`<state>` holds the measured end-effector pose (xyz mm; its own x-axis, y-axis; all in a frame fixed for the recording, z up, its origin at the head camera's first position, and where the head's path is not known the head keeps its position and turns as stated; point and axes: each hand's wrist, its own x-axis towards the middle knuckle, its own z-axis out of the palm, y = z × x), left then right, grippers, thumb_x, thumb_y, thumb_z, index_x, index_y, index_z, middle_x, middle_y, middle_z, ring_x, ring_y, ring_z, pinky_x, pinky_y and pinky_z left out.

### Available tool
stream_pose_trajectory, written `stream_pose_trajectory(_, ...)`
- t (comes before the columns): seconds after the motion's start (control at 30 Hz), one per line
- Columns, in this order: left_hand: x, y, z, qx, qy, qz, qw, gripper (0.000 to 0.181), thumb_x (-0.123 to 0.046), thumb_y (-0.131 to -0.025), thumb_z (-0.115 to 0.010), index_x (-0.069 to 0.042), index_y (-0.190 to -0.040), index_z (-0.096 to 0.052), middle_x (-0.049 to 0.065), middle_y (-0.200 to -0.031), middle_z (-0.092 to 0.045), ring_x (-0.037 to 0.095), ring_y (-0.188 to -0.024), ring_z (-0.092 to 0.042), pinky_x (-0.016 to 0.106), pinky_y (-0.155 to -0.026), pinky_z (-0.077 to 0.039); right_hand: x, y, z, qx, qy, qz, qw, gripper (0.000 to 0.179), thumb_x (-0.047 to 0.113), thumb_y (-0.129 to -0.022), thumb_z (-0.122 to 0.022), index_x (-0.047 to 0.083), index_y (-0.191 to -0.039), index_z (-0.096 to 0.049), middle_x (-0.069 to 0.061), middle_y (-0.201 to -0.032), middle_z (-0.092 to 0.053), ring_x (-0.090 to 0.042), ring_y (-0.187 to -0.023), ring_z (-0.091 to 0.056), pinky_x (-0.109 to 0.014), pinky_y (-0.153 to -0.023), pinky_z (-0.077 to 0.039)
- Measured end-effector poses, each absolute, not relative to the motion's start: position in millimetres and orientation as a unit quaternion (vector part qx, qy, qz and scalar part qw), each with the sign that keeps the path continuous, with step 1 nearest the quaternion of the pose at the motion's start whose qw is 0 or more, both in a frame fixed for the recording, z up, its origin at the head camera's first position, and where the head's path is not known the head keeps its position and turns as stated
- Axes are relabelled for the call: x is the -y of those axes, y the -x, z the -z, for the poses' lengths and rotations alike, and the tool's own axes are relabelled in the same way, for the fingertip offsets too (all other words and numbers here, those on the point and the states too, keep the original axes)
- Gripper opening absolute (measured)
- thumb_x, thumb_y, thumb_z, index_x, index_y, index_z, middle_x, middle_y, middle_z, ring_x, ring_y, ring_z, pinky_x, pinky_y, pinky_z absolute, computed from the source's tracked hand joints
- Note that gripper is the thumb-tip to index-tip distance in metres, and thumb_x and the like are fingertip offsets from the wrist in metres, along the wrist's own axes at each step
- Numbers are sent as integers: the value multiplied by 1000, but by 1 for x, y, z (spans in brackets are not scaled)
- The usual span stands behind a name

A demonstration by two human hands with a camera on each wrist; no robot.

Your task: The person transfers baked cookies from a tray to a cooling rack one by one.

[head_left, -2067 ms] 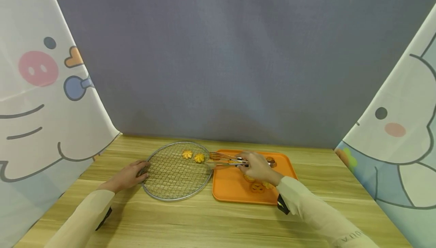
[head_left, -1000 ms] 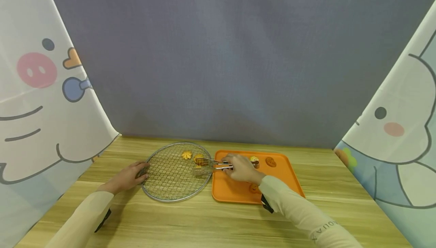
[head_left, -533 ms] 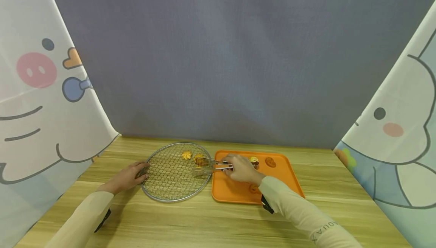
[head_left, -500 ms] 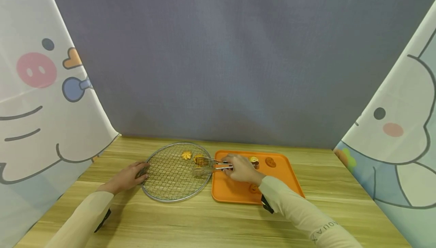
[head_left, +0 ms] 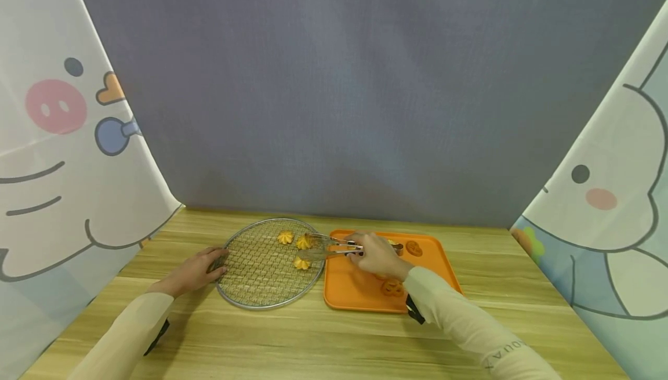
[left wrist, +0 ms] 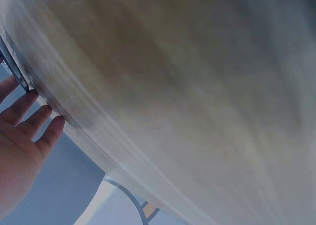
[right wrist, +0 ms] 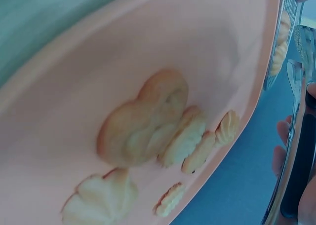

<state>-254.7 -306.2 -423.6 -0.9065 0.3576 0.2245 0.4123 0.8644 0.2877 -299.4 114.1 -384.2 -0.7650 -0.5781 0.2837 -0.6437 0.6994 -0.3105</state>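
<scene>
In the head view my left hand (head_left: 193,274) rests its fingertips on the left rim of a round wire rack (head_left: 261,293). The left wrist view has these fingers (left wrist: 30,120) fairly straight against the rim. My right hand (head_left: 378,255) grips metal serving tongs (head_left: 348,250), whose dark handle part shows in the right wrist view. The tongs' ends stand apart over the rack's right side, with no cookie seen held. Three yellow swirl cookies lie there: a left one (head_left: 285,237), a middle one (head_left: 304,242) close to the tongs, and a front one (head_left: 301,263).
An orange tray (head_left: 347,296) stands right of the rack, partly under my right forearm. On it lie a pretzel-shaped cookie (head_left: 392,287), another pretzel-shaped cookie (head_left: 414,248) and several cookies partly hidden by the hand. A grey curtain (head_left: 334,107) closes off the table's back.
The right hand brought the tongs left from the tray over the rack, then drew slightly back to the right. A third cookie now shows on the rack. The left hand stayed put.
</scene>
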Motion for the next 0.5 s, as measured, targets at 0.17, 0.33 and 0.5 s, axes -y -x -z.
stream_pose_trajectory(0.17,307,256,425,963,197,167,78,44,-18,-87,-61,5,-123,-51,31,-124,-48,49,-108,-50,58,-85,-44,-123,300,381,923,-313,-208,81,33,19,-84,-63,13,-116,-62,-8,-120,-59,-2,-39,-31,-16,-36,-20)
stream_pose_trajectory(0.33,308,256,426,963,200,165,79,43,-19,-87,-62,5,-122,-52,30,-123,-49,48,-108,-51,57,-85,-45,-135,300,378,925,-297,-228,62,34,18,-85,-62,11,-118,-61,-10,-123,-58,-4,-36,-29,-15,-35,-20)
stream_pose_trajectory(0.5,309,257,427,961,204,167,84,43,-17,-87,-62,5,-122,-53,30,-122,-50,48,-108,-51,56,-86,-45,-148,299,376,923,-295,-238,62,36,16,-84,-61,8,-119,-60,-12,-124,-58,-4,-34,-26,-14,-35,-18)
